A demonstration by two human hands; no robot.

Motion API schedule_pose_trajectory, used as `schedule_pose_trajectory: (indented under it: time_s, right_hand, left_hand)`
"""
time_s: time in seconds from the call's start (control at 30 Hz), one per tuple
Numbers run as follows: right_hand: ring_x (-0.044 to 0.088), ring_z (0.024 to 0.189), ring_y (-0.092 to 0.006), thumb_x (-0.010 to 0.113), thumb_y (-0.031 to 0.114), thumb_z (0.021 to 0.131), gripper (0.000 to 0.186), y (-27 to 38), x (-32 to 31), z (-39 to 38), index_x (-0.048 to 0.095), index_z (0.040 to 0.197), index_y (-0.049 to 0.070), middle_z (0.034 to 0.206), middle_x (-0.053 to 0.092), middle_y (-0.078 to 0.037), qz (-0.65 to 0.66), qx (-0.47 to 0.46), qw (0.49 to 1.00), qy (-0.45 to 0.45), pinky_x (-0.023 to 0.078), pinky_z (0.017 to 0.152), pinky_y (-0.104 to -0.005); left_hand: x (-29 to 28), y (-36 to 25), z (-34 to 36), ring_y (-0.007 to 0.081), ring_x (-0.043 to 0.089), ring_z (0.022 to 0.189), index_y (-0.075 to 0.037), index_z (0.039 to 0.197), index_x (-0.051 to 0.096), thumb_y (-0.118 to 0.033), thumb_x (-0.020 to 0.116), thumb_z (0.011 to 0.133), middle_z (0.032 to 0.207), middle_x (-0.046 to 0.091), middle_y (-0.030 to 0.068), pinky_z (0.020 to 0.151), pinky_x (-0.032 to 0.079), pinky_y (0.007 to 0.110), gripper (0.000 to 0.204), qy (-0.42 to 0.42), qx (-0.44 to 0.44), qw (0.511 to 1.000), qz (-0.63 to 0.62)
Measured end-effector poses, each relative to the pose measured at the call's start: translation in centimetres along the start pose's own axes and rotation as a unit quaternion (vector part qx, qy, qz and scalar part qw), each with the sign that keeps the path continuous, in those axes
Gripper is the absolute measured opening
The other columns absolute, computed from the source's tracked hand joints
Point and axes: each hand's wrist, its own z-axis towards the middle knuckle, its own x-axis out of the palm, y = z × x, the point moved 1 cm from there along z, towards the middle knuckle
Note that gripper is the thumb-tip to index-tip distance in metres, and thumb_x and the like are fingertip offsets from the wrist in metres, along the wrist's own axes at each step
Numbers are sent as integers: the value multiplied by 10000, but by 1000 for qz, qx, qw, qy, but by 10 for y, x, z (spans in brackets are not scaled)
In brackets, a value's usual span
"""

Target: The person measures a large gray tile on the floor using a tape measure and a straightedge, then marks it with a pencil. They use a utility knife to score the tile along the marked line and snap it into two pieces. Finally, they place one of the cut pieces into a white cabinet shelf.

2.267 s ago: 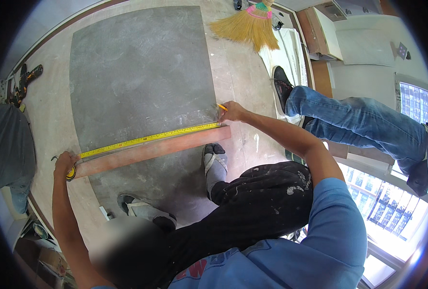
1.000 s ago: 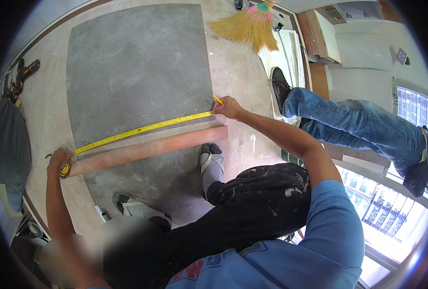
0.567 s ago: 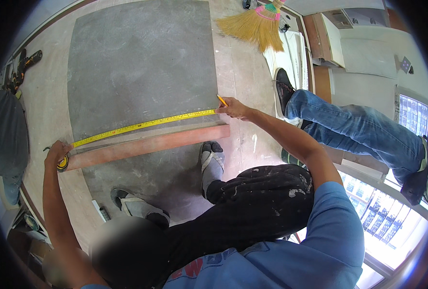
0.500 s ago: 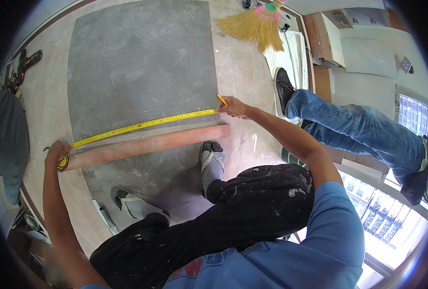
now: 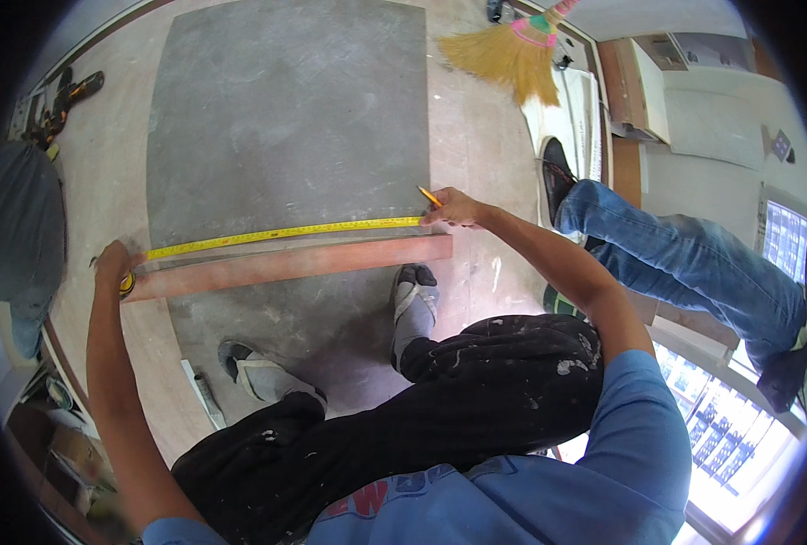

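A yellow tape measure is drawn out across the grey floor section, almost straight from left to right. Its case is gripped by my left hand, which partly hides it. At the other end, my right hand pinches the tape's tip near the section's right edge. A yellow pencil also sticks out from my right fingers. Just nearer to me than the tape, a long reddish wooden board lies crosswise, its left end close to my left hand.
My sandalled feet stand on grey floor behind the board. A straw broom lies at the far right, near another person's jeans-clad legs. A power drill is at the far left, beside another person's dark clothing. A metal strip lies near my left foot.
The whole view has shifted, so the scene sits a little farther right. Both hands keep their hold on the stretched tape, which stays along the board.
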Motion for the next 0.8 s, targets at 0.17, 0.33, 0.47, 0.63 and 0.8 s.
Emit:
schedule_pose_trajectory:
  time_s: [0.17, 0.33, 0.47, 0.63, 0.8]
  right_hand:
    - [406, 541, -66, 850, 186, 735, 284, -15, -9, 7, 575, 748, 118, 650, 462, 64, -85, -44, 994, -58, 294, 447, -269]
    - [468, 610, -128, 869, 240, 690, 331, -6, -17, 9, 591, 743, 68, 672, 516, 11, -119, 5, 990, -82, 375, 546, -331]
    - [530, 688, -164, 880, 261, 665, 372, -21, -21, 13, 615, 769, 22, 721, 573, -28, -190, -19, 973, -131, 441, 636, -361]
    - [536, 687, -144, 882, 181, 661, 315, -18, -12, 16, 639, 787, 25, 733, 583, -8, -190, -11, 972, -140, 447, 651, -328]
    - [557, 648, -150, 893, 163, 626, 304, -6, -7, 17, 689, 770, -10, 686, 615, -34, -210, 29, 964, -160, 449, 611, -340]
  left_hand:
    - [0, -7, -1, 355, 696, 1057, 50, 1095, 677, -502, 846, 708, 1129, 702, 245, 866, 550, 456, 696, -26, 19, 999, -3]
    - [-6, -9, -15, 378, 702, 1015, 63, 1058, 695, -533, 827, 718, 1080, 710, 255, 843, 545, 475, 699, -15, 17, 999, -22]
    - [-10, -20, -14, 349, 701, 1049, 38, 1086, 712, -548, 826, 716, 1107, 716, 230, 865, 547, 438, 703, -4, 20, 1000, -17]
    - [-8, -20, -15, 323, 707, 1048, 20, 1109, 700, -571, 838, 705, 1119, 719, 201, 879, 543, 422, 729, 4, -13, 1000, 5]
    - [-14, -29, -23, 299, 704, 1065, -3, 1127, 691, -587, 838, 705, 1137, 718, 177, 897, 542, 405, 736, 19, -34, 999, 24]
